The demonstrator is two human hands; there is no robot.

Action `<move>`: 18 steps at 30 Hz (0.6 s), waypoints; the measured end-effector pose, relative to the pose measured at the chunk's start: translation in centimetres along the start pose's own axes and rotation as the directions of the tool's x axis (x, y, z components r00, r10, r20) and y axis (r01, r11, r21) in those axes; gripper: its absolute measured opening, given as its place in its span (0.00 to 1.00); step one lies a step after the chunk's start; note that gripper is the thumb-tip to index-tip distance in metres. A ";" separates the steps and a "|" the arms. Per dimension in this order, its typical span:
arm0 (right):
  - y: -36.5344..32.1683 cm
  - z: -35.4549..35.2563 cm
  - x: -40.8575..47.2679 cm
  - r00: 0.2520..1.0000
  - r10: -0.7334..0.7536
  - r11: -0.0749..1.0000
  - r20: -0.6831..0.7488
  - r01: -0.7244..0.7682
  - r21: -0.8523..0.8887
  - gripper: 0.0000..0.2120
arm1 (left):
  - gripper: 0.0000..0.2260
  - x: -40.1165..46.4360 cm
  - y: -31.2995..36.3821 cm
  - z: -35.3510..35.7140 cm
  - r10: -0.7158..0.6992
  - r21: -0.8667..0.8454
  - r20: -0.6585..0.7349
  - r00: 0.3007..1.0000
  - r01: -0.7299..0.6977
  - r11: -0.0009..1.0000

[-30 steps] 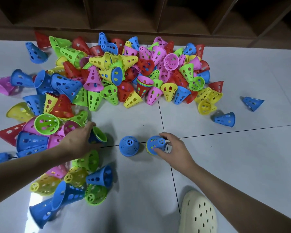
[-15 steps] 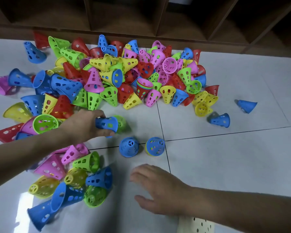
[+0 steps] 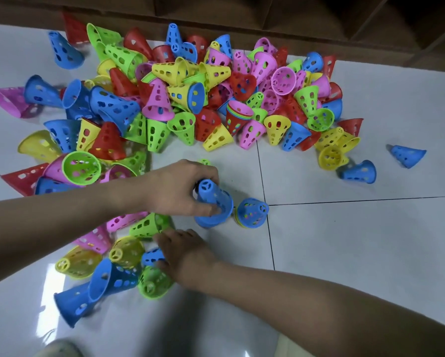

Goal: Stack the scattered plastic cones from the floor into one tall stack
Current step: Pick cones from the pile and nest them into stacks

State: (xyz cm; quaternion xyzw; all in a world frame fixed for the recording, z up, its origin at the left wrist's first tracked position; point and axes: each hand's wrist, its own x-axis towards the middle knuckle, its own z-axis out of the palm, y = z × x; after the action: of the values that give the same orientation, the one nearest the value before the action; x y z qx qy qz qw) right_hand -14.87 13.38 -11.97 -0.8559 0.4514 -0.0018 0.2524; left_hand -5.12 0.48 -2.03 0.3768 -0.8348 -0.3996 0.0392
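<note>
The cone in the left hand is plain blue, pierced with holes. Just right of it, the short stack wears a blue top over yellow and green rims (a rainbow edge). Behind it the heap mixes red, pink, yellow, green and blue. The floor beneath is white tile with dark grout.

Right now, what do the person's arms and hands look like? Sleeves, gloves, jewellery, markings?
Both forearms are bare up to the frame edge; no sleeves show. The left hand and right hand wear no gloves. No rings, watch or bands are visible on either wrist, and no markings that I can make out. The frame is slightly blurred, so fine detail could be missed.
</note>
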 end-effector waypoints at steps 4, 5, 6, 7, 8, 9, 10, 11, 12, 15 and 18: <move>1.1 -1.0 -0.6 0.995 0.029 0.999 0.091 -0.031 0.021 0.24 | 0.17 0.5 -0.1 1.6 0.031 0.008 0.041 0.999 -0.032 0.999; 1.5 -1.0 -1.0 0.996 0.024 0.999 0.089 -0.027 0.026 0.25 | 0.20 0.6 -0.1 1.9 0.032 0.023 0.047 0.998 -0.033 0.999; 1.8 -0.9 -1.5 0.996 0.017 0.999 0.088 -0.020 0.031 0.27 | 0.22 0.7 -0.3 2.2 0.029 0.039 0.052 0.998 -0.031 0.999; 2.1 -0.8 -1.9 0.994 0.018 0.999 0.105 -0.021 0.031 0.28 | 0.23 0.8 -0.4 2.4 0.024 0.052 0.056 0.998 -0.027 0.998; 2.4 -0.8 -2.4 0.991 0.027 0.999 0.127 -0.030 0.026 0.28 | 0.22 0.9 -0.5 2.6 0.017 0.065 0.058 0.998 -0.021 0.998; 2.8 -0.7 -2.9 0.987 0.039 0.999 0.153 -0.042 0.013 0.28 | 0.22 0.9 -0.6 2.8 0.013 0.078 0.054 0.998 -0.017 0.997; 3.1 -0.7 -3.4 0.983 0.050 0.999 0.175 -0.050 -0.005 0.26 | 0.22 1.0 -0.6 3.0 0.010 0.094 0.048 0.999 -0.014 0.995; 3.4 -0.8 -3.9 0.979 0.060 0.998 0.195 -0.056 -0.028 0.25 | 0.22 1.1 -0.6 3.1 0.008 0.112 0.042 0.999 -0.013 0.994; 3.7 -0.8 -4.4 0.974 0.070 0.997 0.215 -0.059 -0.056 0.23 | 0.22 1.1 -0.7 3.4 0.005 0.132 0.041 0.999 -0.010 0.991; 4.6 -1.1 -6.0 0.965 0.069 0.983 0.253 -0.023 -0.181 0.20 | 0.23 1.1 -1.3 3.8 -0.013 0.185 0.052 0.999 0.003 0.983; 5.6 -1.5 -7.4 0.978 0.059 0.986 0.199 -0.026 -0.164 0.17 | 0.24 0.8 -2.0 4.1 -0.036 0.188 0.070 0.997 0.022 0.982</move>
State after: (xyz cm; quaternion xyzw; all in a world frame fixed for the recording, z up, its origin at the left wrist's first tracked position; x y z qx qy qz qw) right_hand -23.97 15.89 -11.47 -0.8591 0.4403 0.1276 0.2277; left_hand -6.06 1.76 -6.38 0.3760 -0.8640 -0.3333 -0.0326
